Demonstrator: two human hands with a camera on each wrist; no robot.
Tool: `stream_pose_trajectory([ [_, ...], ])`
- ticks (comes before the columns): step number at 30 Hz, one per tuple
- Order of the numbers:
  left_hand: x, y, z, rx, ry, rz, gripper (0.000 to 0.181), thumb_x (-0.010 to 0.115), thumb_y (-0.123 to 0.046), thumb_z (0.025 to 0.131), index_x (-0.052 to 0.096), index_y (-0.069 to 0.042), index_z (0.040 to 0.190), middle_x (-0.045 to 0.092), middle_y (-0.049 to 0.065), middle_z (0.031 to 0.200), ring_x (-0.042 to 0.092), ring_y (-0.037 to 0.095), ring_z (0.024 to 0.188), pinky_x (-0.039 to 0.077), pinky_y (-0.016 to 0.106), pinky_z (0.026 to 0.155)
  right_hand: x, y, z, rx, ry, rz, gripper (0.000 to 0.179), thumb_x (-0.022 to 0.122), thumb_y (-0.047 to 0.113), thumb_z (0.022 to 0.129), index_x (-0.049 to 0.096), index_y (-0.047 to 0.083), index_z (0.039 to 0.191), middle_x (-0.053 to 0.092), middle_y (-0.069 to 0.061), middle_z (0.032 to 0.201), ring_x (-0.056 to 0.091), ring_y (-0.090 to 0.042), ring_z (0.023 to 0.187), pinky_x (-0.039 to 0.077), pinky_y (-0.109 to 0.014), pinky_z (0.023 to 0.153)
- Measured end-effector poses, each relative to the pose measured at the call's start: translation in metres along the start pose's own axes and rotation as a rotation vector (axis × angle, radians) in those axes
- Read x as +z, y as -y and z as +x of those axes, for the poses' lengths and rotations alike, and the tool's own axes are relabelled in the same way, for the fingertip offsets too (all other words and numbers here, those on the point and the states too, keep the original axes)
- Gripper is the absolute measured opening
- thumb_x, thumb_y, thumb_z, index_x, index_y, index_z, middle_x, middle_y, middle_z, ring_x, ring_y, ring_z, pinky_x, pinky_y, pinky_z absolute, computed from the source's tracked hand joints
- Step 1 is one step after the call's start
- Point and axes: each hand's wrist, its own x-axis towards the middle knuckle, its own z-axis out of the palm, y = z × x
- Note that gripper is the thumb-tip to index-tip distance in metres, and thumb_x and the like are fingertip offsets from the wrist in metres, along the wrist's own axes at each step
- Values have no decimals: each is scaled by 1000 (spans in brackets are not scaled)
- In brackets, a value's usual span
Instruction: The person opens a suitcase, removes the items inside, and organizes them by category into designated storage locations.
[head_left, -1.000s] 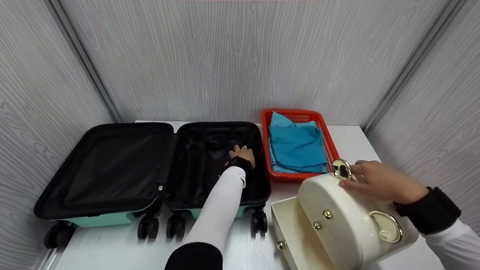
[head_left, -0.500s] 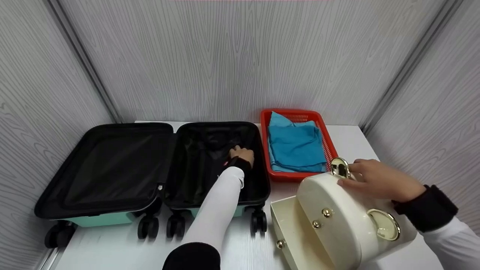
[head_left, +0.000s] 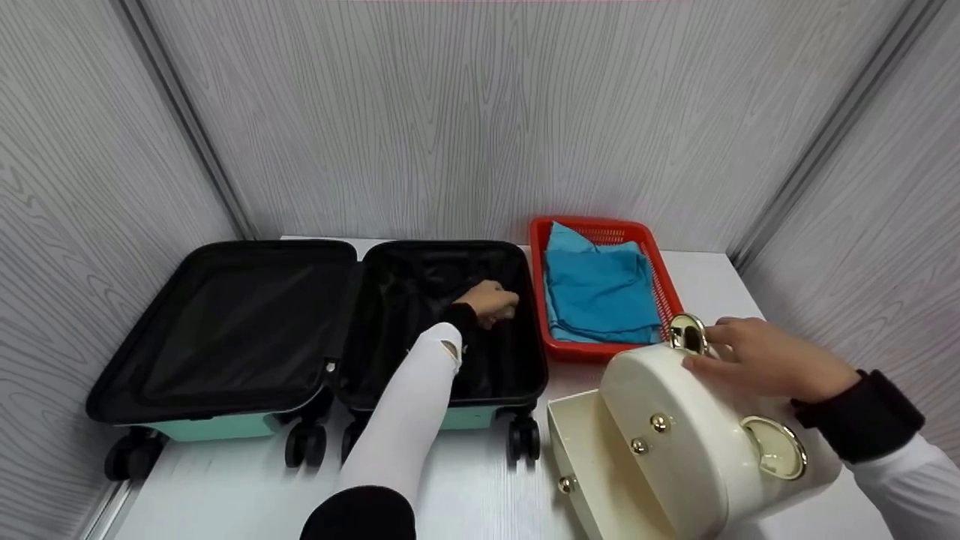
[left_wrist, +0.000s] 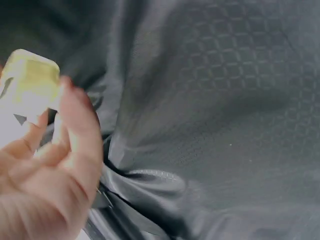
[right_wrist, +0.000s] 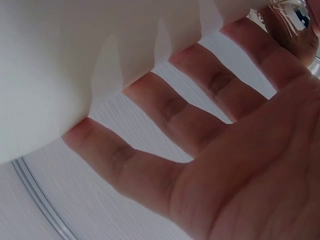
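My left hand [head_left: 489, 301] is inside the right half of an open suitcase [head_left: 373, 375] with black lining. Between its thumb and fingers it pinches a small yellow see-through bottle [left_wrist: 39, 77], whose lower part is washed out by glare. My right hand [head_left: 772, 360] rests on the top of a cream cosmetic case [head_left: 675, 450], beside its gold oval fitting [head_left: 688, 335]. Spread, nearly straight fingers [right_wrist: 155, 107] touch the edge of the case with their tips. A lower drawer [head_left: 568, 442] with a gold knob is pulled out of the case.
The other suitcase half [head_left: 247, 330] lies flat on the left, black inside and mint green outside, with black wheels [head_left: 305, 444] toward me. A red basket [head_left: 551, 349] with folded blue cloths [head_left: 600, 289] stands behind the case. Pale walls [head_left: 450, 112] enclose the white table.
My left hand has come up from the suitcase lining, turning slightly, with the small yellow bottle in its fingers. My right hand stays on the case. The head view has shifted a little.
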Motion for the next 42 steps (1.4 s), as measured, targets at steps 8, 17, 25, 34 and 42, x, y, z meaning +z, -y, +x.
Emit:
stream_pose_trajectory([
  [8, -11, -14, -13, -33, 190, -445, 25, 39, -12, 101, 60, -5, 91, 61, 3, 70, 47, 9, 51, 41, 20, 47, 0, -8, -2, 12, -4, 7, 26, 75, 33, 102, 65, 20, 83, 58, 9, 80, 50, -6, 73, 45, -30, 69],
  [17, -11, -49, -39, 262, 393, -69, 30, 68, -9, 102, 71, 7, 126, 72, -1, 87, 63, 10, 68, 48, 21, 58, -2, -10, -3, 24, 16, 24, 27, 74, 33, 103, 65, 20, 81, 57, 9, 80, 49, -5, 72, 45, -29, 68],
  [25, 36, -92, -81, 416, 636, 379, 19, 82, -12, 97, 83, -6, 114, 77, 0, 88, 69, 9, 75, 57, 22, 67, 0, -11, -3, -2, -23, 5, 20, 75, 29, 102, 67, 20, 86, 56, 10, 79, 48, -5, 73, 44, -29, 68],
  [34, 119, -111, -129, 568, 589, 731, 18, 90, -19, 87, 75, -13, 79, 65, -9, 68, 57, 2, 62, 48, 17, 58, -2, -11, -6, 4, -25, 21, 25, 75, 30, 102, 63, 21, 82, 54, 10, 79, 47, -3, 71, 45, -28, 68],
  [42, 169, -99, -139, 636, 552, 940, 42, 85, -19, 86, 51, -19, 62, 41, -12, 59, 38, 4, 57, 32, 21, 52, -2, -10, -4, -5, -16, 0, 26, 74, 31, 102, 64, 20, 81, 56, 9, 80, 48, -4, 71, 46, -30, 67],
])
